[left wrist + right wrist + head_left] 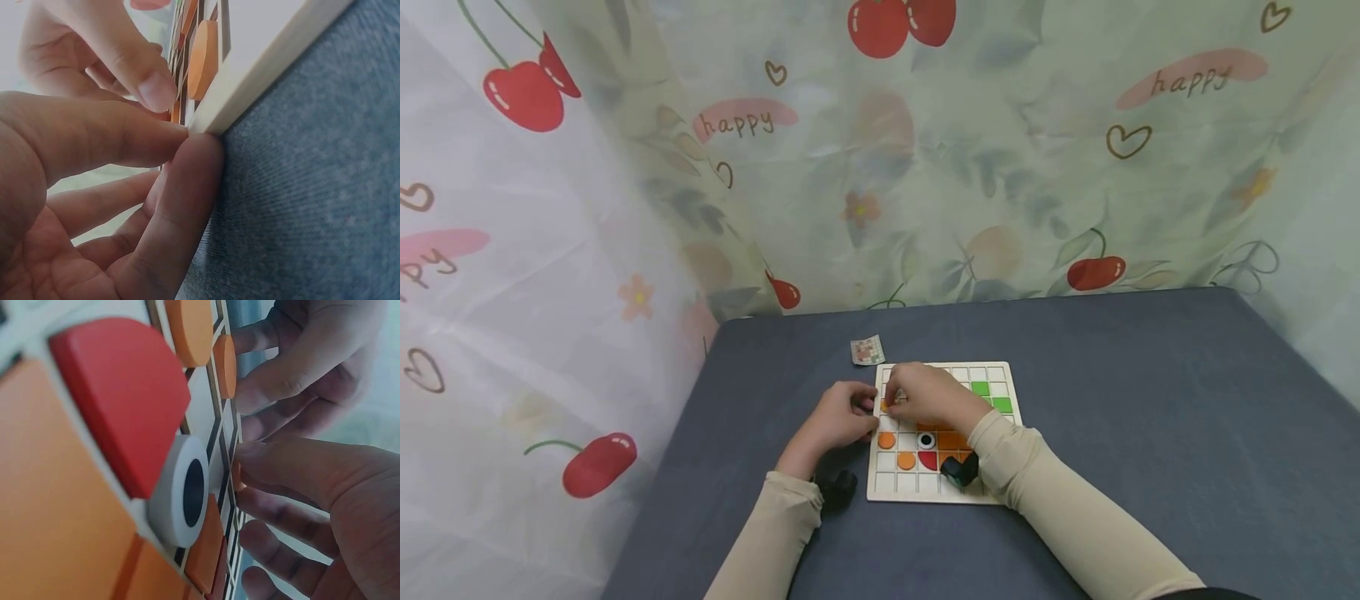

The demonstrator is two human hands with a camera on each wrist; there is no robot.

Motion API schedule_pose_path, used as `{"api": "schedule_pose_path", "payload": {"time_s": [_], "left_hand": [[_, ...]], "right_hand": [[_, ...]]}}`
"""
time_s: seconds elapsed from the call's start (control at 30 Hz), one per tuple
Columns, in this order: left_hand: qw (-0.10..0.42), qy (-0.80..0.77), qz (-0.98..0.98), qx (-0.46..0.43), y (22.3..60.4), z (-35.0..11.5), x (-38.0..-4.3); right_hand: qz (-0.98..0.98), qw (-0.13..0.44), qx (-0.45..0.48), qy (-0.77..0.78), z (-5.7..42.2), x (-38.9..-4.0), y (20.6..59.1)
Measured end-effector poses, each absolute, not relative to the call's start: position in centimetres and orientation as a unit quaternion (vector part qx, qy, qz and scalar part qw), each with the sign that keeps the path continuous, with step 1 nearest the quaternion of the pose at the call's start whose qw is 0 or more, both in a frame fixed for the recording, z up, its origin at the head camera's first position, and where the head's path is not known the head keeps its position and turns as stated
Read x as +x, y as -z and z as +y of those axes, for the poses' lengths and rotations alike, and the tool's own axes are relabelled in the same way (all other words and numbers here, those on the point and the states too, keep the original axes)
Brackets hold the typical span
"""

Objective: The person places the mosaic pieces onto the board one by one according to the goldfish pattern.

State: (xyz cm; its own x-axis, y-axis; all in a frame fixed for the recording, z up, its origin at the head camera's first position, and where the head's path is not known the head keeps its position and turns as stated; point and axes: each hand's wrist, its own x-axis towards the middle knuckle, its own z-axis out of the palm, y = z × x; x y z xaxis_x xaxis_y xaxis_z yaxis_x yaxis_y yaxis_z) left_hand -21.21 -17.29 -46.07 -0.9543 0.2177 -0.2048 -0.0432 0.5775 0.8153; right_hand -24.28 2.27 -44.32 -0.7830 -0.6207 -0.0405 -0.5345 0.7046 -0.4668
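Observation:
A pale wooden grid board lies on the table. My left hand is at its left side, and in the left wrist view the thumb and index finger pinch the board's edge. Reaching across the board, my right hand pinches a small orange piece at the left column; the fingers partly hide it. Two round orange pieces sit in cells nearer the front. Beside them are a white and black eye piece and a red rounded piece. More orange pieces are partly covered by the right wrist.
Green squares occupy cells at the board's upper right. Behind the board's left corner lies a small patterned card. The dark grey table extends to both sides, with a printed curtain behind it.

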Motion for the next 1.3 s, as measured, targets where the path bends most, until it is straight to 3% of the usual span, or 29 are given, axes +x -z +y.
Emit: {"api": "schedule_pose_path", "payload": {"time_s": [0.47,0.87,1.3], "left_hand": [[0.140,-0.460,0.876,0.038,46.1,-17.1,-21.1],[0.134,-0.474,0.870,0.042,46.3,-17.8,-21.0],[0.124,-0.461,0.877,0.054,45.8,-18.2,-20.8]], "right_hand": [[0.912,0.064,-0.304,0.267,6.2,-22.6,43.2],[0.918,-0.004,-0.269,0.292,13.2,-20.4,43.5],[0.928,-0.086,-0.215,0.292,19.0,-20.6,41.6]]}}
